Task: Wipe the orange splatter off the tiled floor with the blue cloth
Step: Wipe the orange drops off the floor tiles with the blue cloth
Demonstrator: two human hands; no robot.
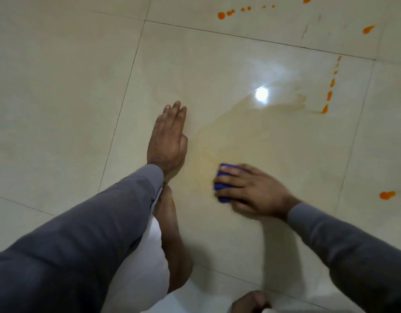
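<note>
Blue cloth (222,184), one, bunched, being pressed onto tiled floor (59,86) under right hand (251,190), fingers curled over it; left hand (169,138) lying flat, open; orange splatter (329,95), about fifteen spots.

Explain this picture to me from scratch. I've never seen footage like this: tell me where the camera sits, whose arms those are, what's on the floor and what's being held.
There is no machine here. The camera is worn on a person's head and looks down, so the two grey-sleeved arms belong to the wearer. The left hand lies flat and empty on the tiled floor, apparently as a prop. The right hand presses a bunched blue cloth onto the floor; it looks blurred, which suggests wiping motion. Around the cloth spreads a faint yellowish smear. Orange splatter remains beyond it: a line of drops to the right, more drops at the top, and one blob at the right edge. The bright spot is a lamp's reflection. A bare foot shows below.
</note>
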